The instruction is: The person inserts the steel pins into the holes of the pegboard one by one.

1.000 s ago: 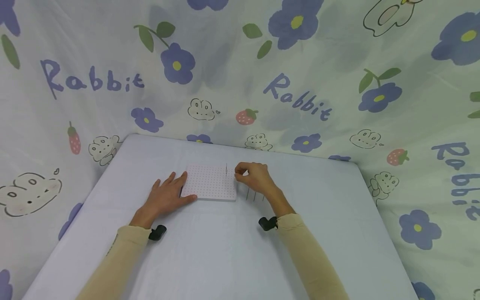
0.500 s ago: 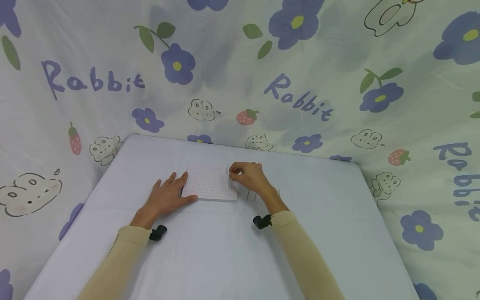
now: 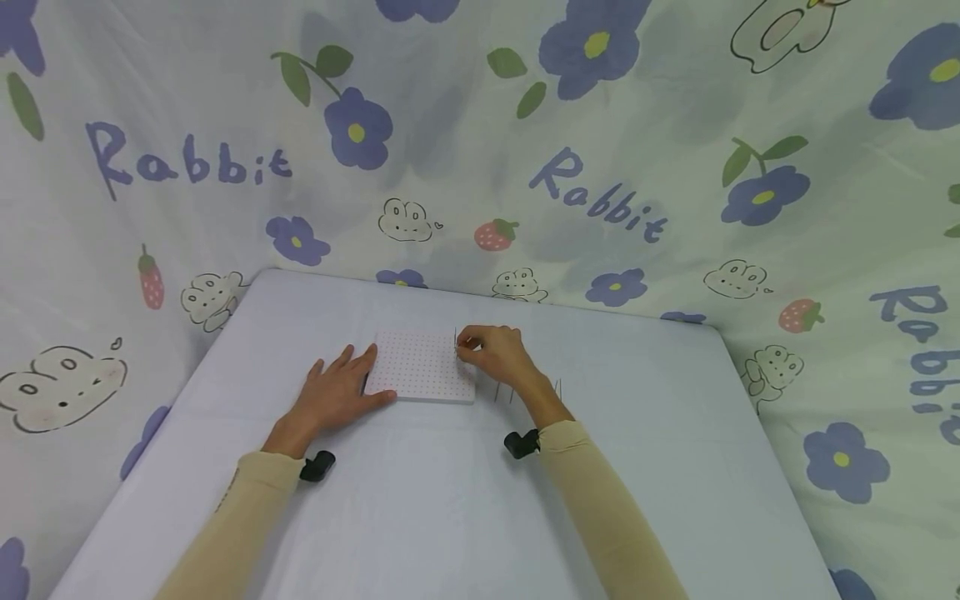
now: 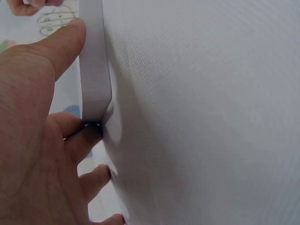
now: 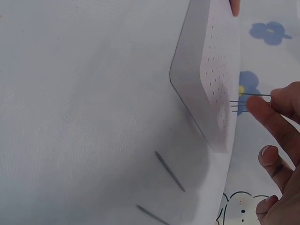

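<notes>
A white square board (image 3: 420,367) with a grid of small holes lies on the table. My left hand (image 3: 330,396) rests at its left side, fingers spread and thumb on the near edge. Over the board's right part, my right hand (image 3: 498,350) pinches a thin metal needle (image 5: 258,94) between thumb and forefinger; the other fingers are bent loosely. Close by, a few thin needles (image 5: 238,101) stand upright from the board, partly hidden by the forefinger. The lower tip of the pinched needle is too small to place against a hole.
Several loose needles (image 5: 170,171) lie on the white table (image 3: 420,500) to the right of the board, some behind my right wrist. A patterned cloth (image 3: 465,150) hangs behind the table. A small black camera (image 3: 521,443) sits on each wrist.
My right hand has moved left from beside the board's right edge to over it, next to the standing needles, then nearly stopped. The left hand and board have stayed put.
</notes>
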### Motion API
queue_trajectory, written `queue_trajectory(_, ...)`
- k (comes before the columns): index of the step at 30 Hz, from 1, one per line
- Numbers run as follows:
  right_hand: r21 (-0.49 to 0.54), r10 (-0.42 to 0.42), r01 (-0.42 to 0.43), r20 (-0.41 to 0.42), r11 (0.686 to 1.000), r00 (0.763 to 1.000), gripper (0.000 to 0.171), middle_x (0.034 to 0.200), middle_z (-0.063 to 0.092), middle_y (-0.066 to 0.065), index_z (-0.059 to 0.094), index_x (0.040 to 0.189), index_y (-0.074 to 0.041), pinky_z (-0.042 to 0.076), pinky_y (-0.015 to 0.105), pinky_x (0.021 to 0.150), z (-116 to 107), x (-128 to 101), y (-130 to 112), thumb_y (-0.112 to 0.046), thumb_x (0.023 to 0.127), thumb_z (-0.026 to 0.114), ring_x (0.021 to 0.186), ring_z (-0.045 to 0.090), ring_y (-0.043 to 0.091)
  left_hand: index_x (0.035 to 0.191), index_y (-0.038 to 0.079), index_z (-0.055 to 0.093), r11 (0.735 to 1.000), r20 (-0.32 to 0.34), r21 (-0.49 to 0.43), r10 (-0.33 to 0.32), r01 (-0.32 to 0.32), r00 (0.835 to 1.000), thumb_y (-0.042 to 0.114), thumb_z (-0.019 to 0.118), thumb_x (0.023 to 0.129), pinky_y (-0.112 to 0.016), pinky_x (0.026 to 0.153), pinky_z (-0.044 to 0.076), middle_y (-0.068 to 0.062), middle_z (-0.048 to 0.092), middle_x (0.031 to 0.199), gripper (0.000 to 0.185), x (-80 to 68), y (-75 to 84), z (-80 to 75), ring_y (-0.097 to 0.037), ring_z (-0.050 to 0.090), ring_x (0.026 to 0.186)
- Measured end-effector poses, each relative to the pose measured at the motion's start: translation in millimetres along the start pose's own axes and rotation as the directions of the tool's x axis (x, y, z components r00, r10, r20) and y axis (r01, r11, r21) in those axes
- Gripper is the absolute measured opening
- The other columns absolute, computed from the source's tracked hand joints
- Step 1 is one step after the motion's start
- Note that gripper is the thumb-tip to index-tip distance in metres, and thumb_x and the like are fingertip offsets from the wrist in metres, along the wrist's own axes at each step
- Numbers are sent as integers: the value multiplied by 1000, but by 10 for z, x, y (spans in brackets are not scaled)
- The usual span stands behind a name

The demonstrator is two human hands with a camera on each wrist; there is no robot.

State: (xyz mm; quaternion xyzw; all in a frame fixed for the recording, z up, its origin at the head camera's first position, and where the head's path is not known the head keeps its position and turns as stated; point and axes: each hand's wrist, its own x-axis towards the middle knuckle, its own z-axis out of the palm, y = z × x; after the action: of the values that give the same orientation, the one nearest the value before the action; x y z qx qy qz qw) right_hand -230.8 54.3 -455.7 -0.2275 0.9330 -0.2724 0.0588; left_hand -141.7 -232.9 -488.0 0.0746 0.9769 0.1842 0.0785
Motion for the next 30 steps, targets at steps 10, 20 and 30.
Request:
queue_trajectory(10, 10, -19, 19, 3, 1000, 1000, 14, 104, 76, -9, 74, 106, -26, 29, 59, 111, 35, 29, 5, -33, 96, 66, 95, 66, 15, 158, 1, 25, 1000, -7, -5, 2, -2, 1000, 63, 61, 91, -73, 114, 7, -23, 32, 160, 98, -12, -9, -5, -47, 18, 150)
queue_trajectory(20, 6, -19, 19, 5, 1000, 1000, 15, 106, 75, -9, 73, 108, -25, 29, 60, 110, 60, 50, 32, -33, 97, 66, 96, 66, 15, 159, 2, 25, 1000, -6, -4, 4, -4, 1000, 64, 61, 91, -73, 115, 7, -22, 31, 160, 99, -9, -17, 6, -46, 18, 150)
queue_trajectory(30, 10, -12, 12, 10, 1000, 1000, 15, 107, 76, -8, 74, 108, -25, 27, 62, 112, 87, 82, 46, -32, 96, 67, 105, 68, 18, 159, 2, 24, 1000, 0, 1, -5, 5, 1000, 65, 60, 91, -73, 115, 6, -21, 30, 161, 99, 3, -26, 21, -46, 17, 151)
